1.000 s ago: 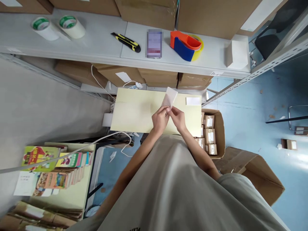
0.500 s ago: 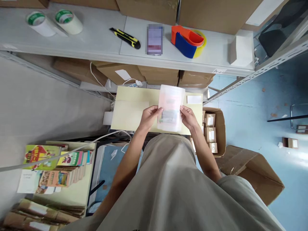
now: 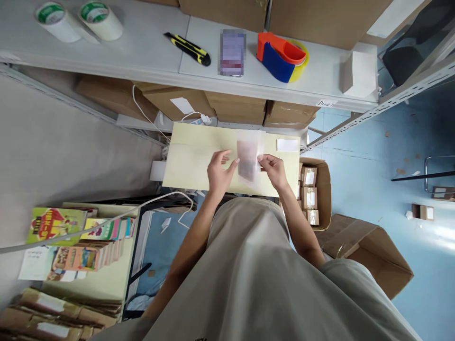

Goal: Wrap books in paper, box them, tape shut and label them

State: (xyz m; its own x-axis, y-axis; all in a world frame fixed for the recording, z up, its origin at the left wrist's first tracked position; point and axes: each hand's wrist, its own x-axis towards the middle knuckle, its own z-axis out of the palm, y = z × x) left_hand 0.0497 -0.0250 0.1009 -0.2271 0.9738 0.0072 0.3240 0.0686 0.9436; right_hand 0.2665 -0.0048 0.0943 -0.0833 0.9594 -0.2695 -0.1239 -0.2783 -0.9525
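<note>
Narrower now, one clear bag [image 3: 248, 160] pinched between left hand [image 3: 219, 171] and right hand [image 3: 273, 169].

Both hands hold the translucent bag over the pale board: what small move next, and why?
Probably lower the translucent bag flat onto the pale board. The left hand and right hand pinch its sides, and it looks motion-blurred just above the board.

On a grey shelf [image 3: 142, 52] sit two tape rolls [image 3: 80, 20], a yellow-and-black utility knife [image 3: 188, 48] and an orange-and-blue tape dispenser [image 3: 282, 56]. Cardboard boxes [image 3: 234, 106] are stacked beneath it. An open carton of small boxes [image 3: 313, 194] stands on the blue floor [image 3: 391, 156]; picture books [image 3: 81, 237] are stacked at left.
</note>
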